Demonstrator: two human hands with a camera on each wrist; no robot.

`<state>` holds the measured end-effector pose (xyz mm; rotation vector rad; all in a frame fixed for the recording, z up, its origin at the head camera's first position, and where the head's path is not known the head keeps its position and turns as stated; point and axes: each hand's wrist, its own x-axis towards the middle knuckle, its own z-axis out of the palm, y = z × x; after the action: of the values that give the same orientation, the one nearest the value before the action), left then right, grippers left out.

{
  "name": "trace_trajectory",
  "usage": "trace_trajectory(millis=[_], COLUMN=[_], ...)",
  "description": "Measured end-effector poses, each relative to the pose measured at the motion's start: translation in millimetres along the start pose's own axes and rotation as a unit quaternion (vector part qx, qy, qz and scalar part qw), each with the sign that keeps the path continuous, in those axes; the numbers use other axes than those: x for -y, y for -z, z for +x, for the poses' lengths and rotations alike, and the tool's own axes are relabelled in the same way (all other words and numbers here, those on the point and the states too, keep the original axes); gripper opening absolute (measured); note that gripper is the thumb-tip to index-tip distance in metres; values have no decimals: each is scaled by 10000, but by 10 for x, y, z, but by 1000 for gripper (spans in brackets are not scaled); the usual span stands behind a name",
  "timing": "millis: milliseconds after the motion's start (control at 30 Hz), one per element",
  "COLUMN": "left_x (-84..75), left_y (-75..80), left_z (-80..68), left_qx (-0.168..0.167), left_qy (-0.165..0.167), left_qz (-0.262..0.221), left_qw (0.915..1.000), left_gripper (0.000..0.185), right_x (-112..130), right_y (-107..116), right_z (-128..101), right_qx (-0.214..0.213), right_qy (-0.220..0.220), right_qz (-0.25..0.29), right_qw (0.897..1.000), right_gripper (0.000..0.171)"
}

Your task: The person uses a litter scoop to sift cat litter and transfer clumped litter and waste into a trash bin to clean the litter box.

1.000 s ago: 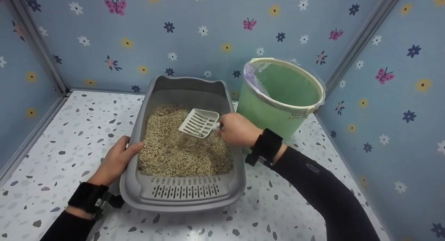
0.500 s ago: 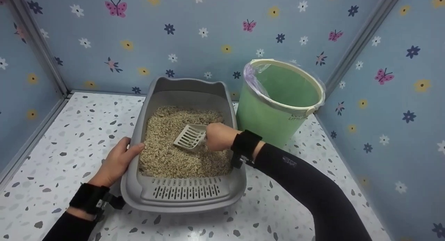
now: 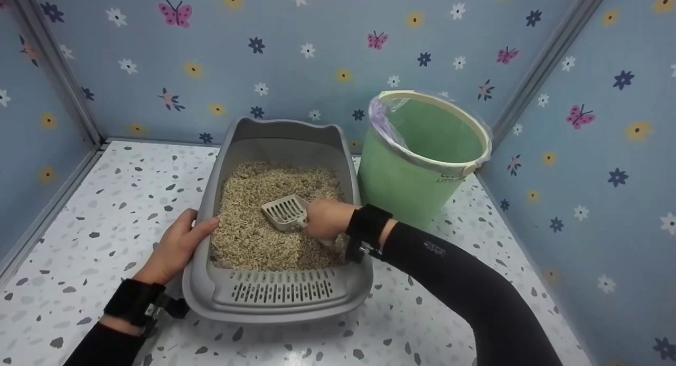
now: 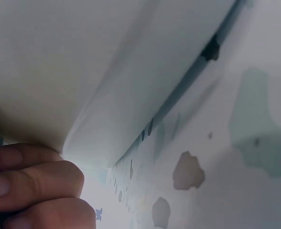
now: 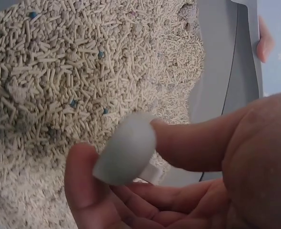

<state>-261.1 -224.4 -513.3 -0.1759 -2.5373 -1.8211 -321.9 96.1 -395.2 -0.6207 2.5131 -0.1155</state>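
A grey litter box [image 3: 277, 309] holds pellet cat litter [image 3: 245, 244]. My left hand [image 3: 177, 244] grips its left rim, thumb on top, and the left wrist view shows curled fingers [image 4: 40, 183] against the box's outer side [image 4: 107, 86]. Inside the box, low over the litter, my right hand [image 3: 328, 219] holds a pale slotted litter scoop [image 3: 285, 212] by its handle. The scoop's head points left, and its slots look free of clumps. In the right wrist view, thumb and fingers close round the rounded handle end [image 5: 128, 150], above the pellets [image 5: 102, 62].
A green bin [image 3: 398, 189] lined with a thin plastic bag [image 3: 384, 123] stands right of the box. Patterned blue wall panels [image 3: 306, 70] rise behind and at both sides. Underneath is a white speckled surface [image 3: 132, 197].
My right hand and the scoop have come down and nearer to me, from above the litter to close over it. The scoop's head has turned. My left hand stays on the rim.
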Motion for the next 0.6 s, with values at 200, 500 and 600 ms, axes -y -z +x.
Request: trace_trajectory(millis=[200, 500, 600], left_x=[3, 9, 26], left_y=[-11, -6, 26], left_z=[4, 10, 1], left_qx=[-5, 71, 132], left_qy=[-20, 50, 81], left_qz=[48, -48, 3], left_qw=[10000, 10000, 9999], left_gripper=[53, 51, 53], right_x=[-50, -490, -693], right_y=[71, 125, 3], right_z=[-214, -734, -829], right_qx=[-442, -2729, -3359], right_qy=[64, 621, 460], right_qz=[325, 817, 1129], right_qw=[9985, 9566, 9340], right_gripper=[28, 26, 20])
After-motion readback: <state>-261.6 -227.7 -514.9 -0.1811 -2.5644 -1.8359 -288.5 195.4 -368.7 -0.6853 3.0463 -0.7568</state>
